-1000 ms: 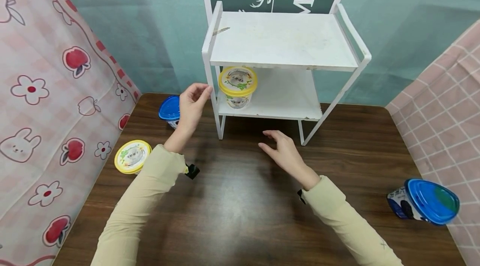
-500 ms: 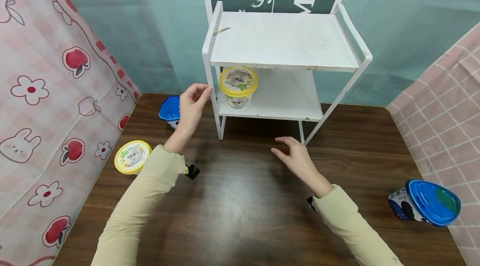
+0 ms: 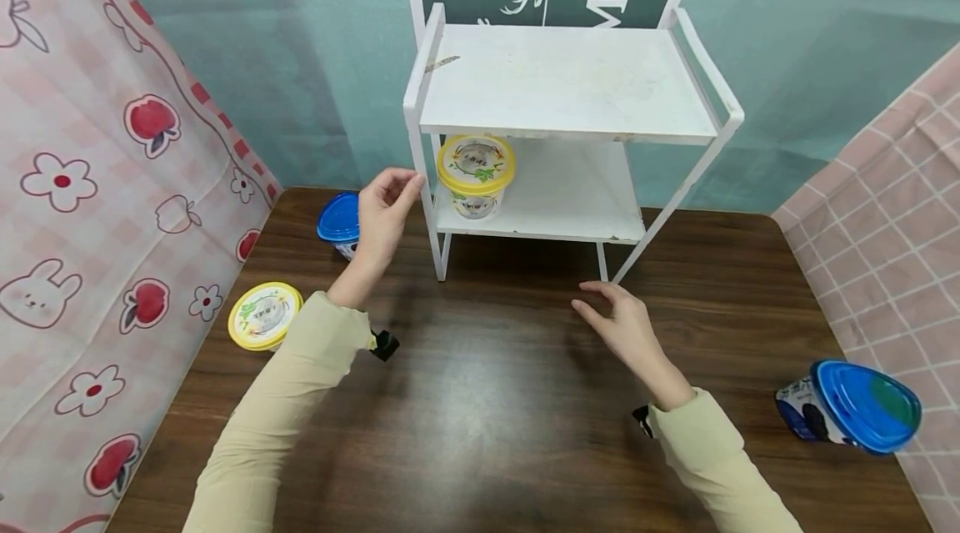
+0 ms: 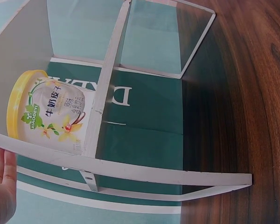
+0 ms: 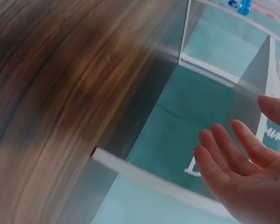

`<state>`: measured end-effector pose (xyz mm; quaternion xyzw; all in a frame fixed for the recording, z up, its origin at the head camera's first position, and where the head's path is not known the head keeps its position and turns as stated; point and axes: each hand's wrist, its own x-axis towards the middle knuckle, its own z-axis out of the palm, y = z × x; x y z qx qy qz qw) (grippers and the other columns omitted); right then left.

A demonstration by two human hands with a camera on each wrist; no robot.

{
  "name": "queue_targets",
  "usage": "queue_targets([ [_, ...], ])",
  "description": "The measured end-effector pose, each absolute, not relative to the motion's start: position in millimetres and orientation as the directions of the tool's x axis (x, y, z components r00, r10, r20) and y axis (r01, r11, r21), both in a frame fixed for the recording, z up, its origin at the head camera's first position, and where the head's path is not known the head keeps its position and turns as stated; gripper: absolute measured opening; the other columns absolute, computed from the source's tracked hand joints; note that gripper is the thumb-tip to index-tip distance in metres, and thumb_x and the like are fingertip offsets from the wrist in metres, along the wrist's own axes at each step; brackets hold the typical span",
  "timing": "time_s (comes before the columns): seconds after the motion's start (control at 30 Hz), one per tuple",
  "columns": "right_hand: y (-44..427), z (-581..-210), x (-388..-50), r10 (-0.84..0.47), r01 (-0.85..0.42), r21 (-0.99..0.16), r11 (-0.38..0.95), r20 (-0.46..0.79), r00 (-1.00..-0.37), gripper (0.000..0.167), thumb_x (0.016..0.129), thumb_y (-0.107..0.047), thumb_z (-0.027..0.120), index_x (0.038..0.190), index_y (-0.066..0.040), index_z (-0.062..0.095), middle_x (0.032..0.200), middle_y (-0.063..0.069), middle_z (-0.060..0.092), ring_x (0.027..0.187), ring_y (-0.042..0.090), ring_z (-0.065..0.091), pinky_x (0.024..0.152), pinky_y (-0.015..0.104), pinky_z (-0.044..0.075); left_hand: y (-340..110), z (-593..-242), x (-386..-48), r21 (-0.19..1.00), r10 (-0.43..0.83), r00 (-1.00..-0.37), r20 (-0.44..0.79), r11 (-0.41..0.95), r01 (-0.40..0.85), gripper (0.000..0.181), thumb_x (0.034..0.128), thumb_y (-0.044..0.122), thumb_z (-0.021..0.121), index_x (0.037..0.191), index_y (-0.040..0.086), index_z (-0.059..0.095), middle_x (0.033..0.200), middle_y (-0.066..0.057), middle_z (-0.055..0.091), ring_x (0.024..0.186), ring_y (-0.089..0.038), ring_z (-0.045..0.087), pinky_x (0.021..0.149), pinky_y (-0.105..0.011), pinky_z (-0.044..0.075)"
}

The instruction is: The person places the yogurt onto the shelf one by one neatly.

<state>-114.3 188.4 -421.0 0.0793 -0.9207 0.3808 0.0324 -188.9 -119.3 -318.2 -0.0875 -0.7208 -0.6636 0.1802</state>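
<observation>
My left hand (image 3: 385, 212) is at the left front post of a white two-tier shelf rack (image 3: 566, 82), its thumb and fingers bent and pinching the post. In the left wrist view the fingertips (image 4: 8, 165) are partly hidden by the white frame. A yellow-lidded tub (image 3: 476, 174) stands upright on the lower shelf at the left, just inside that post. My right hand (image 3: 622, 324) hovers over the table in front of the rack's right leg, fingers loosely bent and holding nothing. The right wrist view has these fingers (image 5: 212, 161) spread apart.
A blue-lidded tub (image 3: 339, 218) stands behind my left wrist, and another yellow-lidded tub (image 3: 266, 316) is left of that forearm. At the far right sits a second blue-lidded tub (image 3: 847, 405). Curtains border the dark wooden table (image 3: 465, 433) on the sides and back.
My right hand has drifted to the right, away from the middle of the rack, with its fingers still loosely bent. The left hand and the tubs have stayed where they were.
</observation>
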Motion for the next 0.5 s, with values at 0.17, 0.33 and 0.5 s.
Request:
queue_targets([
  [0.17,202.1,-418.0,-111.1,-0.083,-0.130,-0.698,0.704,0.101,-0.991,0.037,0.088,-0.026,0.060,0.114,0.000,0.059,0.114,0.022,0.057,0.106,0.037,0.053,0.085,0.050,0.042,-119.9,-318.9,-189.2,0.925,-0.109,-0.920,0.377,0.104,0.366,0.020,0.0876,0.002,0.058,0.096,-0.016,0.057,0.077,0.005,0.057,0.065,-0.002,0.052,0.062,-0.015,0.044],
  [0.33,214.1,-413.6,-109.1,-0.031,-0.090,-0.719,0.690,0.094,-0.995,0.039,0.089,-0.028,0.059,0.114,0.002,0.058,0.112,0.022,0.059,0.107,0.037,0.052,0.087,0.051,0.041,-120.1,-319.3,-189.3,0.924,-0.112,-0.919,0.379,0.104,0.369,0.020,0.0877,0.002,0.057,0.095,-0.016,0.057,0.077,0.007,0.057,0.065,-0.003,0.051,0.061,-0.015,0.043],
  [0.5,223.6,-407.4,-106.5,0.020,-0.047,-0.725,0.687,0.084,-0.996,0.040,0.090,-0.031,0.057,0.115,0.000,0.057,0.112,0.021,0.060,0.107,0.036,0.053,0.086,0.050,0.041,-119.8,-318.9,-189.1,0.924,-0.114,-0.918,0.381,0.094,0.371,0.020,0.0873,0.001,0.058,0.096,-0.017,0.057,0.076,0.008,0.058,0.065,-0.003,0.050,0.060,-0.015,0.042],
])
